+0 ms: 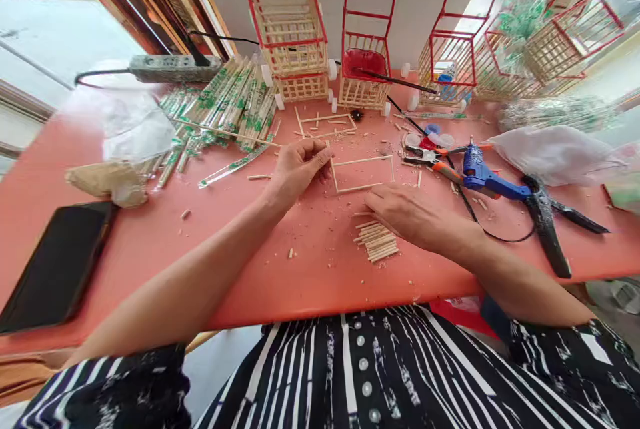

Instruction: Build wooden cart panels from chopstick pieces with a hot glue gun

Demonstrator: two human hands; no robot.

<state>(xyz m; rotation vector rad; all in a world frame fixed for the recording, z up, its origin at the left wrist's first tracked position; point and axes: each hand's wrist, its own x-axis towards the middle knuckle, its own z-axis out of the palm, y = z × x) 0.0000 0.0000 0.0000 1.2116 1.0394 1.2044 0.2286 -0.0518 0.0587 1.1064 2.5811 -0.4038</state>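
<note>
My left hand (303,165) is closed in a pinch at the left side of a small rectangular frame of thin wooden sticks (364,161). The frame lies on the red table. A long thin stick (225,132) runs from the left to behind this hand; whether the hand touches it is unclear. My right hand (403,212) is low over the table by the frame's near right corner, fingers bent together and their tips partly hidden. Just below it lies a pile of short cut sticks (379,241). A second stick frame (327,125) lies farther back.
Behind stand small stick-built carts (295,55) with red handles. Wrapped stick bundles (235,99), a power strip (170,69) and a phone (55,265) are at left. A blue glue gun (493,179), orange-handled pliers (443,165) and a plastic bag (555,152) are at right.
</note>
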